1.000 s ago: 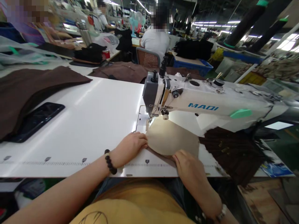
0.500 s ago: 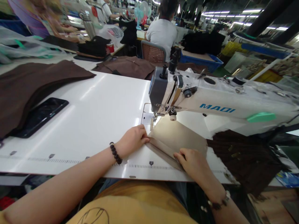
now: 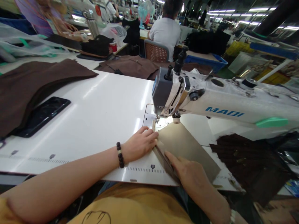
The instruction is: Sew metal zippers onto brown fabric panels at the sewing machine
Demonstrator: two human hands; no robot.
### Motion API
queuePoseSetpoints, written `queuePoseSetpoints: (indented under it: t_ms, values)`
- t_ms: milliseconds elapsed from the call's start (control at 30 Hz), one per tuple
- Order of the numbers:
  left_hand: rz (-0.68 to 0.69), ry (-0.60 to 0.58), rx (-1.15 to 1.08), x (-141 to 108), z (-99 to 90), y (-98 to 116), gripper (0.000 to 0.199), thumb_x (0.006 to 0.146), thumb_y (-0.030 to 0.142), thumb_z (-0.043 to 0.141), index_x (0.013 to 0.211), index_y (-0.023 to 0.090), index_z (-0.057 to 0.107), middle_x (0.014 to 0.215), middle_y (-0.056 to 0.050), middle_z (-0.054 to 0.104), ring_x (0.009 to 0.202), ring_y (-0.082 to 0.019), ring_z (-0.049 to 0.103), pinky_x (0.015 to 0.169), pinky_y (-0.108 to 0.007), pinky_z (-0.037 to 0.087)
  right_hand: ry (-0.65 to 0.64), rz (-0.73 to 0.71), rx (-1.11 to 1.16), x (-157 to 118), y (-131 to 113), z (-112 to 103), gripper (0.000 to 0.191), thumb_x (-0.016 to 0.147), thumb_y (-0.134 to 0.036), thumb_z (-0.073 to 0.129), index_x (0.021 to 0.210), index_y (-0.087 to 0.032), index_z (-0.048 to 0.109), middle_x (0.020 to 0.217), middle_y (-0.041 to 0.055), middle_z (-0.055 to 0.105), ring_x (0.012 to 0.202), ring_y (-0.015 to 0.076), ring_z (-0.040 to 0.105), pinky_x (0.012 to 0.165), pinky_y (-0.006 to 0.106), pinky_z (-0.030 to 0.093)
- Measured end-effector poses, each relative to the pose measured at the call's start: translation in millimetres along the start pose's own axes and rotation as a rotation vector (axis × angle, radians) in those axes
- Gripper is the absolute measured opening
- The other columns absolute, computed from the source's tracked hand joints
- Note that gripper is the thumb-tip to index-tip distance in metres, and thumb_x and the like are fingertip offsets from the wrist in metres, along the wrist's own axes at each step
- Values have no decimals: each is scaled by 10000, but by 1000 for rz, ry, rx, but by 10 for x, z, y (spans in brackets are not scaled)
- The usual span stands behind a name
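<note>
A taupe cloth piece (image 3: pixel 187 141) with a folded strip along its near-left edge lies on the white sewing table (image 3: pixel 112 102), its far corner close under the sewing machine (image 3: pixel 224 105). My left hand (image 3: pixel 141 143), with a dark bead bracelet at the wrist, has its fingers closed on the upper end of the fold, just in front of the presser foot (image 3: pixel 158 119). Lower down the same edge, my right hand (image 3: pixel 190 171) grips the cloth. One finger stretches along the fold; the other fingertips are hidden.
Dark brown cloth pieces (image 3: pixel 37 77) cover a black phone-like slab (image 3: pixel 50 112) partly at left. Gathered dark brown cloth (image 3: pixel 249 161) hangs at the table's right. More brown cloth (image 3: pixel 133 67) lies behind the table. A co-worker (image 3: pixel 165 32) sits beyond it.
My right hand has slid up the fold toward the left hand, one finger now stretched out. The cloth has turned and its right corner sits lower. My left fingers have spread slightly over the edge.
</note>
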State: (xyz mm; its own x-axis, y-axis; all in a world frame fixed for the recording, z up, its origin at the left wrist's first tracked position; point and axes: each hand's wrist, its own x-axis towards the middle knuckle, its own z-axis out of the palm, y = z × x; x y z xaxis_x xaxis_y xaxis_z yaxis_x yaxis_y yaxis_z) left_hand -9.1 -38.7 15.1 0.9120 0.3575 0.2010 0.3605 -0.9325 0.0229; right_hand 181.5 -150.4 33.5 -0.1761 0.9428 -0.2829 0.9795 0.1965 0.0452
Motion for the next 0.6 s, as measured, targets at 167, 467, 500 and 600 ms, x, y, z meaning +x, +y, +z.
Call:
queuePoseSetpoints:
  t_ms: [167, 467, 500, 600]
  values:
    - [67, -41, 26, 36, 9, -78, 265, 924, 175, 352, 1138, 132, 503, 1093, -55, 548, 992, -208, 445, 936, -389, 271, 212, -262, 79, 140, 14, -90, 284, 752, -172, 570, 1035, -182, 570, 1213, 112, 505, 1076, 263, 505, 882, 431, 446]
    - [-46, -49, -20, 94, 88, -73, 327, 918, 211, 354, 1213, 105, 447, 1287, -83, 445, 1180, -218, 354, 1018, -397, 203, 231, -294, 188, 325, 88, 177, 550, 831, -248, 438, 1354, -173, 282, 1440, 72, 193, 1325, 210, 187, 1044, 520, 238]
    - [-66, -48, -21, 102, 96, -70, 328, 920, 229, 358, 1212, 107, 447, 1286, -81, 445, 1185, -220, 350, 1022, -400, 201, 241, -283, 185, 332, 86, 192, 539, 836, -252, 430, 1351, -170, 293, 1440, 77, 190, 1326, 213, 181, 1043, 518, 237]
    - [-126, -63, -14, 133, 106, -75, 328, 914, 308, 408, 1175, 120, 477, 1234, -73, 484, 1167, -218, 374, 1026, -396, 212, 245, -269, 188, 365, 78, 199, 529, 839, -268, 426, 1346, -170, 310, 1436, 81, 203, 1327, 218, 176, 1041, 518, 237]
